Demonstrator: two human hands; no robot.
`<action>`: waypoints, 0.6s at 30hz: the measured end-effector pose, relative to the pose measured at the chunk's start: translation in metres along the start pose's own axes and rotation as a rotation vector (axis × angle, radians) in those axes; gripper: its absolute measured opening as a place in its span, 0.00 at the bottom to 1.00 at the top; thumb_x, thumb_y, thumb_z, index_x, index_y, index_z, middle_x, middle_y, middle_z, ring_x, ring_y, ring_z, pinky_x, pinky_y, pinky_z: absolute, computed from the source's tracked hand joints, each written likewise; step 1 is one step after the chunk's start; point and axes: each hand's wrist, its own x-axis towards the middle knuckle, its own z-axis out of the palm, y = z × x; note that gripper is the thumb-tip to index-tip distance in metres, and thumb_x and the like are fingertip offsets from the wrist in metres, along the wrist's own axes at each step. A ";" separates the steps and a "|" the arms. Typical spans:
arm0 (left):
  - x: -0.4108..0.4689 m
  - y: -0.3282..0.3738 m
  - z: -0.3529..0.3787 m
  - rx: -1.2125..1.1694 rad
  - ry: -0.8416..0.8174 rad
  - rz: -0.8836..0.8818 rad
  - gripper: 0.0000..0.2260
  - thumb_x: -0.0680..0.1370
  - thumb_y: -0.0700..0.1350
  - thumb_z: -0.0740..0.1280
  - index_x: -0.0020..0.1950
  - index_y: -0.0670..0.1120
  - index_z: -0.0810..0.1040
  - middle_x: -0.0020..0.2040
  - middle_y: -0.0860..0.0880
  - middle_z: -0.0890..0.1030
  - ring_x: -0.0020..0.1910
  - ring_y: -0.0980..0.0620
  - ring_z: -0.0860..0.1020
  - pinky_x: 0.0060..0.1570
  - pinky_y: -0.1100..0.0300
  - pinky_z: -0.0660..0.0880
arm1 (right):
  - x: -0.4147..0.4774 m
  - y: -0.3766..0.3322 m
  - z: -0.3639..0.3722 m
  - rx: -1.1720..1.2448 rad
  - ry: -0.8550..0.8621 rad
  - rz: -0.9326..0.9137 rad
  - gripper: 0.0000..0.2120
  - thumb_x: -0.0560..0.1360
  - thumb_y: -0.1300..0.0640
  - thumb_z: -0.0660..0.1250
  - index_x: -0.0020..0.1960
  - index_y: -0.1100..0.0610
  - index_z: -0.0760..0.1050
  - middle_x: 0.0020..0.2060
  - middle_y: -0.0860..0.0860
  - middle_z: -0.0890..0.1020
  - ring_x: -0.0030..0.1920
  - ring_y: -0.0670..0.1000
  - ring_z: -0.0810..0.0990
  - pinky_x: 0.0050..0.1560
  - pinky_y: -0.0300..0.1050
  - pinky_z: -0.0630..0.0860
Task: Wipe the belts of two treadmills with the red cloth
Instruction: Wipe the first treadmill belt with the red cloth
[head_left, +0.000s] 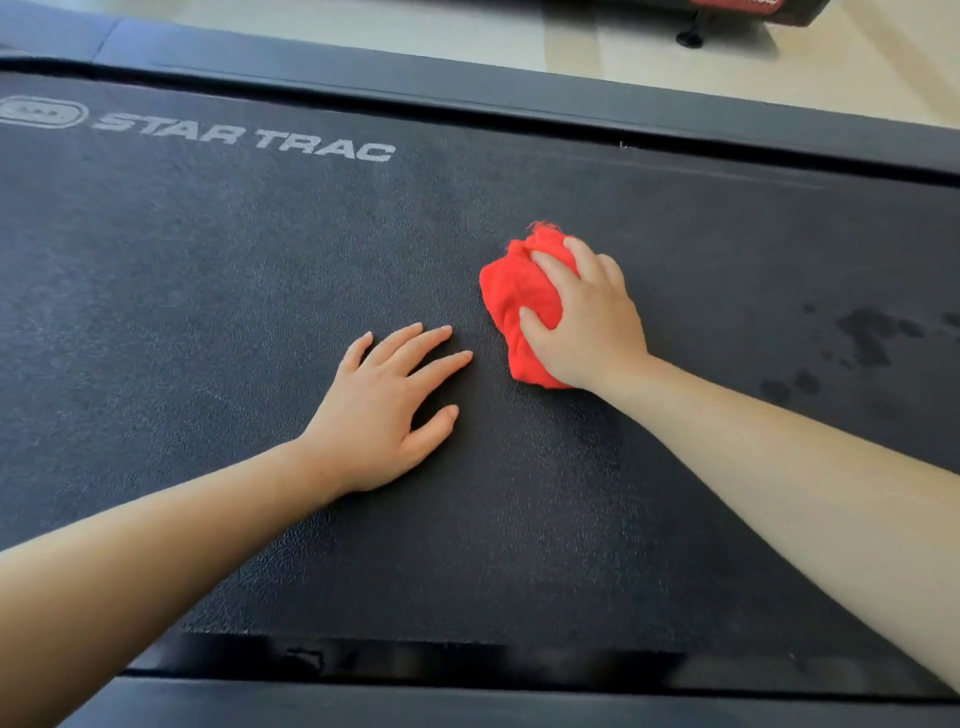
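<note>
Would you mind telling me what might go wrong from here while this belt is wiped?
The left hand rests flat on the belt; if the belt rolls, the person may lurch. The red cloth is bunched small under the right hand, so strokes may miss the dark spots further right.

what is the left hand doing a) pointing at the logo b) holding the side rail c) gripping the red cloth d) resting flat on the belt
d: the left hand lies flat on the belt with straight fingers, while the right hand grips the red cloth.
</note>
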 end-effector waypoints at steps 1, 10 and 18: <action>0.000 0.000 0.000 0.001 0.002 -0.001 0.28 0.74 0.62 0.48 0.72 0.57 0.64 0.75 0.53 0.61 0.74 0.50 0.57 0.71 0.43 0.52 | -0.001 0.000 0.000 0.002 0.005 -0.002 0.28 0.75 0.45 0.62 0.73 0.49 0.64 0.74 0.52 0.59 0.71 0.57 0.59 0.65 0.57 0.67; 0.007 -0.005 -0.002 0.012 0.013 0.009 0.31 0.73 0.64 0.47 0.74 0.54 0.61 0.75 0.54 0.60 0.74 0.52 0.56 0.71 0.47 0.51 | -0.062 -0.003 -0.007 0.004 -0.051 -0.044 0.30 0.74 0.43 0.62 0.74 0.49 0.61 0.75 0.52 0.56 0.72 0.56 0.55 0.64 0.56 0.69; 0.057 -0.046 -0.012 0.052 0.050 -0.130 0.28 0.77 0.61 0.51 0.74 0.51 0.61 0.76 0.50 0.57 0.75 0.49 0.54 0.71 0.43 0.53 | -0.024 -0.007 0.000 0.038 -0.039 -0.083 0.30 0.72 0.44 0.64 0.72 0.46 0.64 0.74 0.49 0.58 0.72 0.54 0.57 0.63 0.55 0.70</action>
